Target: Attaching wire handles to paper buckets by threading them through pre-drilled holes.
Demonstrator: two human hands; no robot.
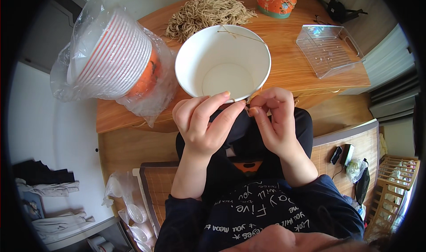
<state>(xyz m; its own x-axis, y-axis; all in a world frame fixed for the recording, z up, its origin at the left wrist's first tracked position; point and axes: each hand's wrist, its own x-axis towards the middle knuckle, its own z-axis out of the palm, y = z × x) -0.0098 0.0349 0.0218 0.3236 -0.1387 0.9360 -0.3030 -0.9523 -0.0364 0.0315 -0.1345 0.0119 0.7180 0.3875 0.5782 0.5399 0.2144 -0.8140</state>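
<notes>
Navy shirt [262, 207] | left hand [200, 125] | white bucket [191, 70] just beyond (fingers touching rim)

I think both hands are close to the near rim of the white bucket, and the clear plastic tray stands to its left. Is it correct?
Not quite: in the head view, the clear plastic tray stands to the right of the white bucket, not its left. The left hand and right hand are indeed close to the bucket's near rim.

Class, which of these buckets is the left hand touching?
The single front bucket, its white inside showing; neither the bagged stack nor the orange-sided bucket behind is touched.
</notes>
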